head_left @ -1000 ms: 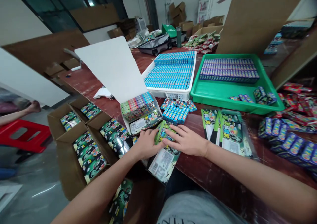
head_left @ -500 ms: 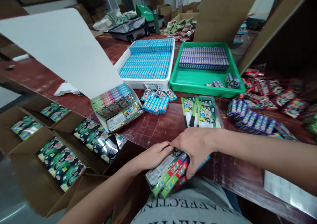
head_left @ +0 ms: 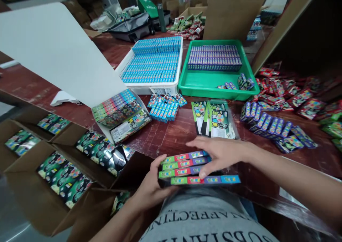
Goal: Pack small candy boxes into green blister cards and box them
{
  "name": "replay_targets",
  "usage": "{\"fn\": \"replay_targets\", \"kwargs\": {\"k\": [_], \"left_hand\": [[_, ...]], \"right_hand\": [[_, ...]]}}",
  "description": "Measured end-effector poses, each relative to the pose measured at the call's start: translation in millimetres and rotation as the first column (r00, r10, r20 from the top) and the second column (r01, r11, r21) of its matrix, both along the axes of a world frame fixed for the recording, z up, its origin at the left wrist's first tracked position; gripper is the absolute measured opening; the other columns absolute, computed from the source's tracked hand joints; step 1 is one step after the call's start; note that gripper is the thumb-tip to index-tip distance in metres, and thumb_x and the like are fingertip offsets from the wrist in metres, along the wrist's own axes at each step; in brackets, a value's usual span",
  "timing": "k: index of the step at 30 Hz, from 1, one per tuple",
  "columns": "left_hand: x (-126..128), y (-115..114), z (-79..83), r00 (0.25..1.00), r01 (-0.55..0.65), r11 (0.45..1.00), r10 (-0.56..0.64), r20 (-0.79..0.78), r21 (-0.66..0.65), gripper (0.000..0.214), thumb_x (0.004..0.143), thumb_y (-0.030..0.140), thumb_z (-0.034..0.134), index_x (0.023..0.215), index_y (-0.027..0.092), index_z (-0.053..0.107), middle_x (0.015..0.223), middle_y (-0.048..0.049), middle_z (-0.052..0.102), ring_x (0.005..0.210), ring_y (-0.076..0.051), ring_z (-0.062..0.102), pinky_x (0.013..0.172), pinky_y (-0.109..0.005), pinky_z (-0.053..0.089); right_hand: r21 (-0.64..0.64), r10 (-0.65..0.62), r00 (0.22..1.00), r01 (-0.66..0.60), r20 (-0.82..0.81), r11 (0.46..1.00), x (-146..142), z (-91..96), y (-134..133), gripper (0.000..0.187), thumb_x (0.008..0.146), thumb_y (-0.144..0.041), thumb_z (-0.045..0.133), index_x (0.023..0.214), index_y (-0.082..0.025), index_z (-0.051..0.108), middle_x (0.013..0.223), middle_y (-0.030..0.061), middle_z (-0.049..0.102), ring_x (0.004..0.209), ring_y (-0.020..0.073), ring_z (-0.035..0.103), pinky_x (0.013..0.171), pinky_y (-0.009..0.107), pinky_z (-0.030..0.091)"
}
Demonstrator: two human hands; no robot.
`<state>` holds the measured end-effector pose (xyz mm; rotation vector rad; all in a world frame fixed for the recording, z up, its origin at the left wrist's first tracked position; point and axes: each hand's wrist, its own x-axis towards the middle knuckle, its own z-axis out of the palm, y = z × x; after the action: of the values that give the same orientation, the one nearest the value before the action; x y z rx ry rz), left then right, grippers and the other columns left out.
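Both my hands hold a clear packet of small candy boxes (head_left: 187, 169) at the table's near edge, against my stomach; rows of green, red, purple and blue boxes face up. My left hand (head_left: 152, 186) grips its left end from below. My right hand (head_left: 217, 153) lies over its right side with the fingers pressed on the rows. Just beyond lies a stack of flat printed green bags (head_left: 215, 119).
A white tray of blue boxes (head_left: 153, 88), a green tray of purple boxes (head_left: 211, 83), loose blue boxes (head_left: 164, 106), purple boxes (head_left: 269, 126) and red packs (head_left: 288, 92) cover the red-brown table. An open white display box (head_left: 121, 115) stands left. Cardboard cartons of finished packets (head_left: 64, 174) sit below.
The packet has been turned from tilted with its printed label up to lying flat with the coloured box rows up. My left hand moved under its end; my right hand flattened on top.
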<state>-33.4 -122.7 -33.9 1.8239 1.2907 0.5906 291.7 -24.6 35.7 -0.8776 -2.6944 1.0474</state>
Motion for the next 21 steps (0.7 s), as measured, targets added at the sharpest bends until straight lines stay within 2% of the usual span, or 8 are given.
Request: {"fn": "replay_targets", "kwargs": {"k": [3, 6, 11, 14, 17, 18, 20, 21], "left_hand": [[12.2, 3.4, 0.0, 0.998, -0.005, 1.0, 0.007, 0.059, -0.03, 0.09, 0.081, 0.029, 0.076, 0.149, 0.03, 0.018, 0.141, -0.0141, 0.048, 0.125, -0.032, 0.059, 0.104, -0.053, 0.052], [23.3, 4.1, 3.8, 0.988, 0.03, 0.999, -0.026, 0.153, -0.02, 0.093, 0.079, 0.022, 0.075, 0.147, 0.029, 0.013, 0.139, -0.0148, 0.046, 0.124, -0.03, 0.059, 0.103, -0.05, 0.053], [39.0, -0.6, 0.8, 0.984, 0.058, 0.998, -0.063, 0.167, 0.034, 0.087, 0.08, 0.022, 0.073, 0.144, 0.027, 0.014, 0.138, -0.0156, 0.044, 0.124, -0.029, 0.058, 0.104, -0.049, 0.052], [29.5, 4.6, 8.2, 0.975, 0.157, 0.984, -0.168, 0.145, 0.082, 0.092, 0.078, 0.028, 0.078, 0.145, 0.026, 0.015, 0.14, -0.0167, 0.044, 0.126, -0.03, 0.057, 0.104, -0.047, 0.051], [-4.5, 36.2, 29.2, 0.96, 0.268, 0.953, -0.276, 0.046, 0.14, 0.095, 0.078, 0.049, 0.079, 0.15, 0.023, 0.023, 0.147, -0.0179, 0.044, 0.133, -0.033, 0.052, 0.11, -0.047, 0.047], [-21.4, 53.6, 37.1, 0.971, 0.238, 0.956, -0.238, -0.022, 0.174, 0.087, 0.084, 0.053, 0.072, 0.151, 0.022, 0.026, 0.149, -0.0182, 0.044, 0.136, -0.033, 0.049, 0.113, -0.048, 0.044], [-60.1, 95.2, 49.2, 0.956, -0.026, 0.934, 0.128, -0.264, 0.356, 0.059, 0.101, 0.047, 0.046, 0.151, 0.021, 0.03, 0.148, -0.0174, 0.047, 0.136, -0.028, 0.049, 0.113, -0.046, 0.042], [-80.0, 117.1, 52.3, 0.923, -0.08, 0.919, 0.216, -0.32, 0.387, 0.057, 0.101, 0.045, 0.046, 0.151, 0.019, 0.034, 0.148, -0.0189, 0.047, 0.139, -0.031, 0.045, 0.116, -0.05, 0.037]], "right_hand": [[0.135, -0.208, 0.972, 0.221, -0.104, 0.966, 27.8, -10.8, -34.8, 0.103, 0.09, -0.067, 0.06, 0.164, -0.018, 0.009, 0.163, 0.0203, 0.033, 0.148, 0.0336, 0.039, 0.115, 0.05, 0.044], [0.265, -0.323, 0.946, 0.314, -0.01, 0.912, 31.8, -20.2, -65.3, 0.117, 0.085, -0.07, 0.064, 0.164, -0.012, 0.001, 0.169, 0.0246, 0.014, 0.153, 0.0399, 0.027, 0.115, 0.054, 0.043], [0.525, -0.378, 0.922, 0.281, 0.085, 0.803, 0.0, -13.6, -72.8, 0.098, 0.085, -0.066, 0.066, 0.159, -0.015, 0.03, 0.166, 0.0232, 0.026, 0.152, 0.0477, 0.023, 0.118, 0.074, 0.024], [0.473, -0.234, 0.965, 0.152, 0.12, 0.868, -13.4, -8.9, -66.6, 0.084, 0.089, -0.055, 0.067, 0.157, -0.019, 0.035, 0.154, 0.0174, 0.049, 0.139, 0.0391, 0.048, 0.113, 0.064, 0.041], [0.414, -0.153, 0.982, 0.094, 0.111, 0.906, -15.4, -14.5, -58.4, 0.077, 0.089, -0.052, 0.068, 0.154, -0.023, 0.04, 0.143, 0.0123, 0.062, 0.124, 0.0328, 0.062, 0.1, 0.052, 0.056], [0.421, -0.137, 0.986, 0.084, 0.098, 0.903, -15.3, -16.5, -54.4, 0.077, 0.088, -0.054, 0.068, 0.154, -0.024, 0.041, 0.142, 0.0119, 0.062, 0.124, 0.0333, 0.063, 0.099, 0.052, 0.056], [0.449, -0.118, 0.991, 0.079, 0.06, 0.89, -17.5, -16.5, -43.8, 0.079, 0.087, -0.056, 0.069, 0.154, -0.026, 0.04, 0.143, 0.0114, 0.062, 0.125, 0.0342, 0.062, 0.099, 0.054, 0.057], [0.457, -0.114, 0.993, 0.083, 0.041, 0.885, -20.9, -13.9, -37.3, 0.08, 0.087, -0.056, 0.07, 0.155, -0.027, 0.039, 0.144, 0.011, 0.061, 0.125, 0.034, 0.062, 0.1, 0.053, 0.056]]}}
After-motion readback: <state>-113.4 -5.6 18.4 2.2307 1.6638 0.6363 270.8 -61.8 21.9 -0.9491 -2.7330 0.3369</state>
